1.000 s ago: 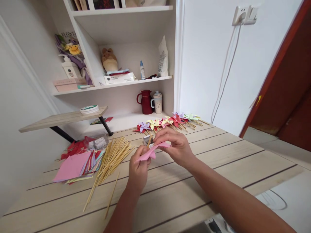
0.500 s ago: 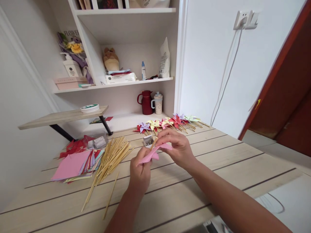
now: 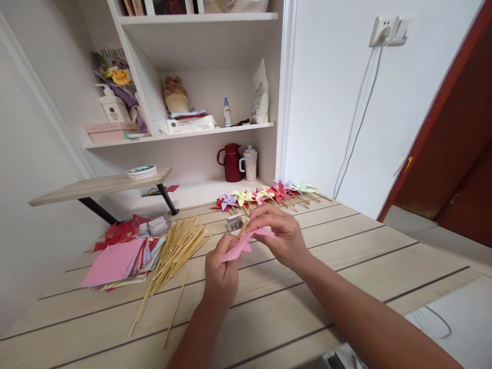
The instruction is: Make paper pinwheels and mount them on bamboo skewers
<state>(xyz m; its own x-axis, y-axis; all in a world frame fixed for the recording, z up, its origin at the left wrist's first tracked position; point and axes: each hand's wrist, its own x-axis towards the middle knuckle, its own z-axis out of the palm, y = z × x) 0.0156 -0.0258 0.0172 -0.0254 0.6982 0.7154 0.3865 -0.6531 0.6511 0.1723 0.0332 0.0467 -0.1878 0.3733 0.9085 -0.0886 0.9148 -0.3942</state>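
Observation:
Between my two hands is a pink paper pinwheel, held above the table with a wooden stick against its far side. My left hand is closed on the pinwheel's left edge and the lower part of the stick. From the right, my right hand pinches the paper and the stick's upper end; its fingertips are partly hidden. Just behind the hands sits a small open box of metal pins. Finished pinwheels in several colours lie in a row along the table's back edge.
To the left lie a pile of wooden sticks, a stack of coloured paper squares and red paper pieces. A single stick lies nearer. A low raised shelf stands behind them; a red jug and a cup stand further back.
Almost nothing differs. The right edge of the pink paper has shifted slightly to the right with my right hand, and both hands keep their hold.

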